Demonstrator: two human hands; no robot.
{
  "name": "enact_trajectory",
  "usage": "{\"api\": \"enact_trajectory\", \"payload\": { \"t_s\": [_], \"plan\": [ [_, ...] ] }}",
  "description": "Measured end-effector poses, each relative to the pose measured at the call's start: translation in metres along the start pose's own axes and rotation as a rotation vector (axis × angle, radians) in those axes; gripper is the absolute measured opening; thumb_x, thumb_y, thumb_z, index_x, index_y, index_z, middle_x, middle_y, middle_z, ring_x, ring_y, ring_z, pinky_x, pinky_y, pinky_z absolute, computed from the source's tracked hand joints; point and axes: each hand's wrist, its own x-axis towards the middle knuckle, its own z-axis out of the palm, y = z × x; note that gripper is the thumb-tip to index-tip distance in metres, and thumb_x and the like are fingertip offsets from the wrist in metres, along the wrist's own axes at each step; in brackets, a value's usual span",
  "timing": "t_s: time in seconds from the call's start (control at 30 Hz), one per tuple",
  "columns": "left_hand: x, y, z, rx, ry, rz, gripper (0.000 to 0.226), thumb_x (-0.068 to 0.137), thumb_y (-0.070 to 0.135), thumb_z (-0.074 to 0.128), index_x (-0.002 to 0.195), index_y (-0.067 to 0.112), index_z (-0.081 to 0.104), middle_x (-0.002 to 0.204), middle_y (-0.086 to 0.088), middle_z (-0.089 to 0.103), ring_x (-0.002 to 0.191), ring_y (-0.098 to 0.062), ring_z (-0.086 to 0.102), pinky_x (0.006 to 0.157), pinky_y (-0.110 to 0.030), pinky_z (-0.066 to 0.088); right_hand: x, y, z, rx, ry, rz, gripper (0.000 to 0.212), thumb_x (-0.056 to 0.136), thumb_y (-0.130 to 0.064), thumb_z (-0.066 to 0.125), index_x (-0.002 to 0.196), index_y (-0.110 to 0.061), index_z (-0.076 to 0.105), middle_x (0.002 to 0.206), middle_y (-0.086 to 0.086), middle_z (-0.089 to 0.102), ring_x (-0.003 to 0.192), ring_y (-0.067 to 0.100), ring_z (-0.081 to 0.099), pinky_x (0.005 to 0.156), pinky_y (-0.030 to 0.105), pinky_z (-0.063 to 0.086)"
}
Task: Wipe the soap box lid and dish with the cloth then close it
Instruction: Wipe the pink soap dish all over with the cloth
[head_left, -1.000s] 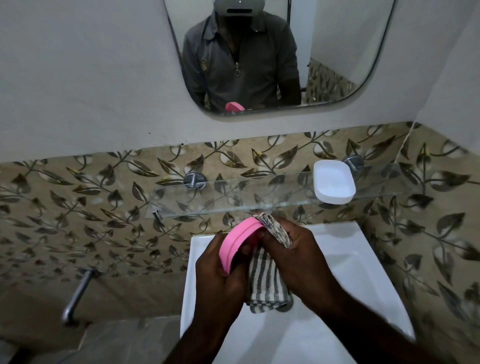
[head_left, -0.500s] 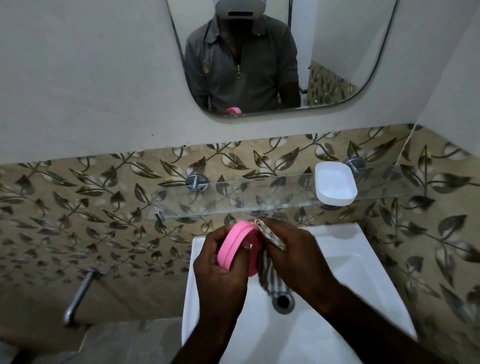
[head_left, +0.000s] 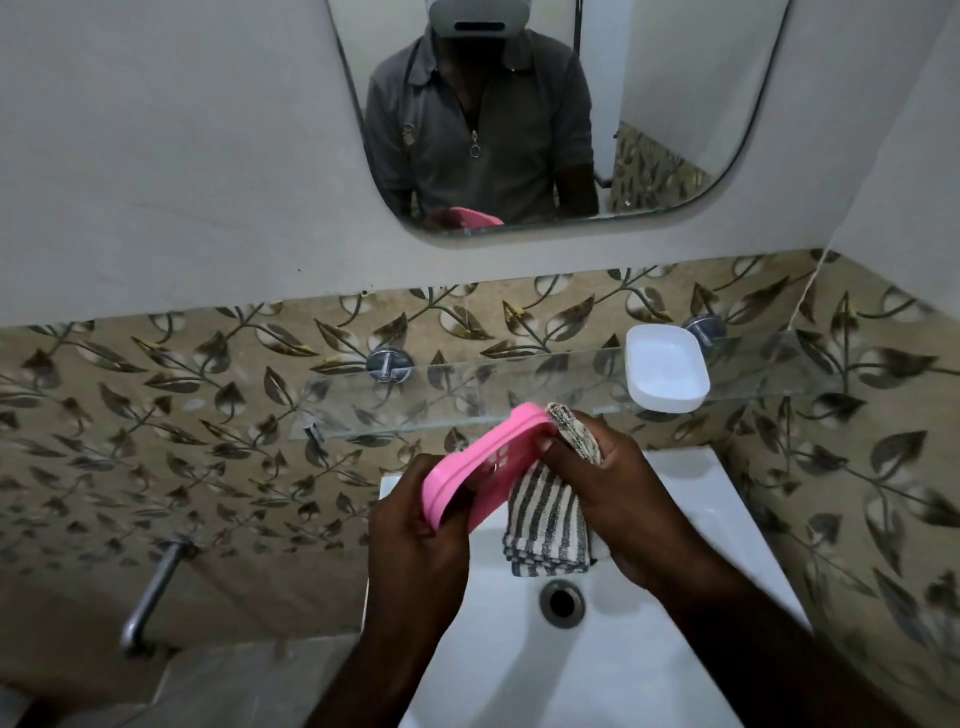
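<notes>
My left hand (head_left: 415, 540) grips the pink soap box lid (head_left: 483, 462) by its lower end, tilted over the white sink (head_left: 727, 499). My right hand (head_left: 618, 499) holds a folded grey-and-white striped cloth (head_left: 545, 525), pressed against the lid's upper right edge, with the cloth's tail hanging down below. The white soap dish (head_left: 667, 374) sits on the glass shelf (head_left: 467, 395) above and to the right, apart from both hands.
A mirror (head_left: 519, 104) above reflects a person in a grey shirt. The sink drain (head_left: 562, 603) lies below the cloth. A metal tap (head_left: 150, 597) sticks out of the leaf-patterned tile wall at lower left. The right wall stands close to the sink.
The lid has tipped from nearly edge-on to a flatter slant showing more of its face. The cloth has slid along the lid, its tail hanging lower now.
</notes>
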Motion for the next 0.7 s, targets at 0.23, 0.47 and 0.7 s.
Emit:
{"api": "enact_trajectory", "payload": {
  "t_s": [0.23, 0.47, 0.7],
  "plan": [
    [0.011, -0.033, 0.002, -0.565, 0.038, -0.326, 0.033, 0.069, 0.020, 0.083, 0.096, 0.013, 0.065, 0.082, 0.003, 0.074, 0.078, -0.012, 0.068, 0.071, -0.022, 0.056, -0.007, 0.005, 0.003, 0.076, -0.081, 0.024, 0.019, 0.090, -0.005, 0.063, 0.107, -0.014, 0.067, 0.090, 0.005, 0.071, 0.082, 0.015, 0.066, 0.075, 0.029, 0.052],
    [-0.003, -0.048, 0.023, -0.750, -0.058, -0.663, 0.057, 0.078, 0.041, 0.073, 0.124, 0.011, 0.059, 0.117, -0.020, 0.069, 0.106, -0.033, 0.067, 0.073, -0.037, 0.058, -0.010, 0.012, 0.010, 0.097, -0.015, -0.020, 0.023, 0.090, -0.006, 0.064, 0.112, -0.015, 0.065, 0.102, 0.008, 0.073, 0.094, 0.025, 0.069, 0.083, 0.039, 0.056],
    [0.001, -0.045, 0.022, -1.245, -0.320, -0.893, 0.066, 0.062, 0.025, 0.076, 0.120, 0.002, 0.055, 0.119, -0.028, 0.057, 0.106, -0.041, 0.059, 0.093, -0.055, 0.047, -0.009, 0.006, -0.002, -0.620, 0.007, -0.435, 0.040, 0.088, -0.020, 0.059, 0.125, -0.033, 0.057, 0.118, -0.013, 0.065, 0.109, -0.002, 0.060, 0.092, 0.021, 0.048]
  ]
}}
